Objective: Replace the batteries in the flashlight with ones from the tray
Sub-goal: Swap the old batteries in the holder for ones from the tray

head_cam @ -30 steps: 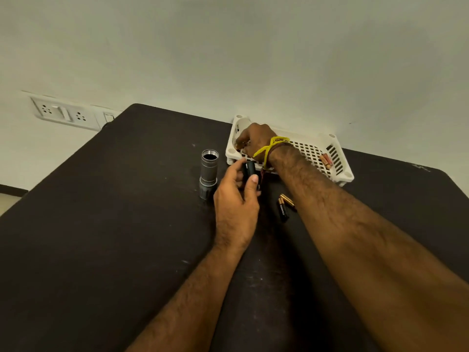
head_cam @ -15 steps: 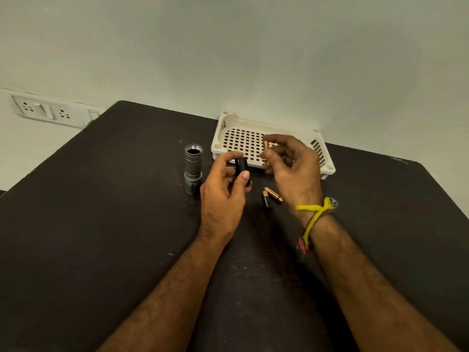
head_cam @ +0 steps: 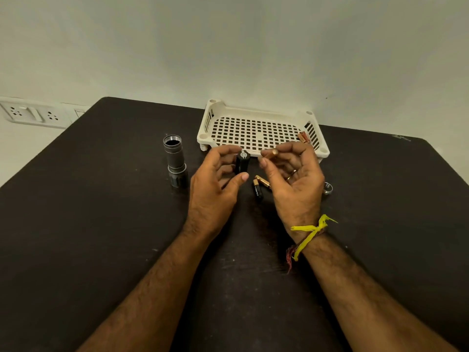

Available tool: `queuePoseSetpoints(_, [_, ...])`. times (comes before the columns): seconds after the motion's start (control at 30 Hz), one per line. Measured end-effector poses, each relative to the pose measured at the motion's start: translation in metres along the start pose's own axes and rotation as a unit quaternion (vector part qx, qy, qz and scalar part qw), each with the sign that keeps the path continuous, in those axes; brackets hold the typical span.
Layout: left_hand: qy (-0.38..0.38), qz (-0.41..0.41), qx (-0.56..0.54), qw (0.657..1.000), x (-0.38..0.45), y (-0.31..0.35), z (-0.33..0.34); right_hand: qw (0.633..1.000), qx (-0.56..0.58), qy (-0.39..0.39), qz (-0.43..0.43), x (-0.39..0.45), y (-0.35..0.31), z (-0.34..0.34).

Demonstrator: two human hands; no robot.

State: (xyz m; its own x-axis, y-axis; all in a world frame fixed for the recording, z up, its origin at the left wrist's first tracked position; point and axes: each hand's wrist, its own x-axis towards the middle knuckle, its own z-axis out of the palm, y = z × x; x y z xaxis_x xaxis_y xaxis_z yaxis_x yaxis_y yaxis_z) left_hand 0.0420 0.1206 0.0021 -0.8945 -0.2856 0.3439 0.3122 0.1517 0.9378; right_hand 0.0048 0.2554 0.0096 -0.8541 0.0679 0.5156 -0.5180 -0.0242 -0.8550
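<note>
Flashlight body (head_cam: 174, 160), opened and standing on its head at ten o'clock from the hands, is waiting on the dark table (head_cam: 101, 224) while a person is reloading its black battery holder (head_cam: 242, 164). The left hand (head_cam: 215, 184) is pinching the holder upright between thumb and fingers, and the right hand (head_cam: 291, 179), just beside it at three o'clock, is closing its fingertips on a gold-ended battery (head_cam: 271, 153) aimed toward the holder's top. Two batteries (head_cam: 259, 186), seemingly the spent ones, are lying on the table at six o'clock from the holder; the tail cap (head_cam: 327, 188) is sitting past the right hand. At least one more cell (head_cam: 304, 137) is resting in the white tray (head_cam: 258, 128) at twelve o'clock. The swap appears to be midway: old cells out, fresh ones going in, reassembly not yet done
</note>
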Motion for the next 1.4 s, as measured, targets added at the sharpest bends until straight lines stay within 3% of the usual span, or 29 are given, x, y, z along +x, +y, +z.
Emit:
queuePoseSetpoints(0.23, [0.006, -0.026, -0.018, 0.999, 0.0001, -0.0011, 0.0001, 0.999, -0.044, -0.016, -0.004, 0.0001, 0.0018, -0.0029])
queuePoseSetpoints(0.5, [-0.043, -0.083, -0.187, 0.978, 0.0018, 0.0050, -0.0081, 0.998, -0.041, -0.049, -0.002, -0.0029, 0.0017, -0.0004])
queuePoseSetpoints(1.0, [-0.060, -0.096, -0.196, 0.974, 0.0025, 0.0039, -0.0093, 0.991, -0.096, 0.006, -0.093, -0.0047, 0.0032, -0.0020])
queuePoseSetpoints(1.17, [-0.053, -0.083, -0.189, 0.977, 0.0026, 0.0030, -0.0089, 0.979, -0.149, -0.016, -0.137, -0.0061, -0.0015, -0.0009])
queuePoseSetpoints(1.4, [-0.031, -0.089, -0.193, 0.977, 0.0029, 0.0018, -0.0087, 0.981, -0.138, -0.096, -0.101, -0.0061, 0.0037, -0.0027])
